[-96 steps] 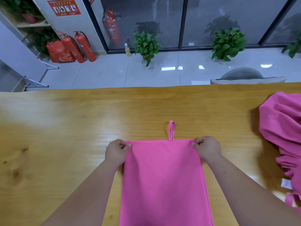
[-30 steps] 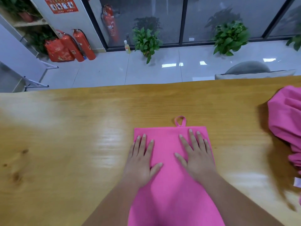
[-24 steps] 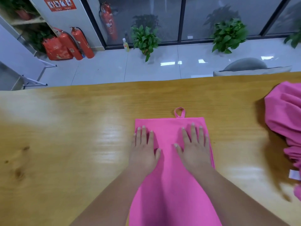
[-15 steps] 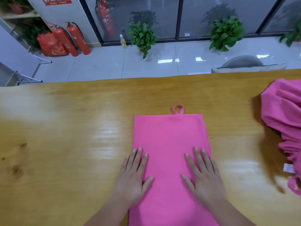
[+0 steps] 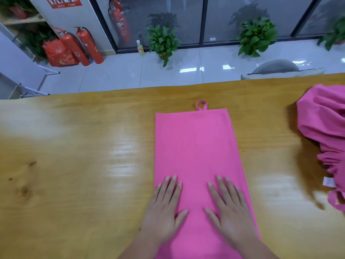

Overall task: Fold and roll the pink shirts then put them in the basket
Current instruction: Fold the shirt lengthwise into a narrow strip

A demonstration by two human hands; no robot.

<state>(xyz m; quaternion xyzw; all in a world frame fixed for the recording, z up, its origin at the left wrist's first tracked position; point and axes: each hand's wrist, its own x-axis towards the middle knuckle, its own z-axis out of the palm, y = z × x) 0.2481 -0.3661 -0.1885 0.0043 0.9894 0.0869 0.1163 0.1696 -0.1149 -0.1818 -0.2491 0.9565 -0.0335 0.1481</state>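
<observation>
- The folded shirt (image 5: 197, 146) lies on the surface (image 5: 74, 165) and stretches ahead of the fingers.
- The left hand (image 5: 162, 212) lies flat on its left edge, and the right hand (image 5: 231, 212) lies flat on its right half.
- Its loop (image 5: 201, 105) lies well ahead of the fingers.
- A heap of shirts (image 5: 324, 131) lies well right of the right fingers (image 5: 223, 186).
- A chair (image 5: 276, 67) stands beyond the surface's far edge.

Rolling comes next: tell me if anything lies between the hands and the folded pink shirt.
Nothing visible does. The left hand and right hand rest flat directly on the folded shirt. The basket is out of view, so that path cannot be judged.
</observation>
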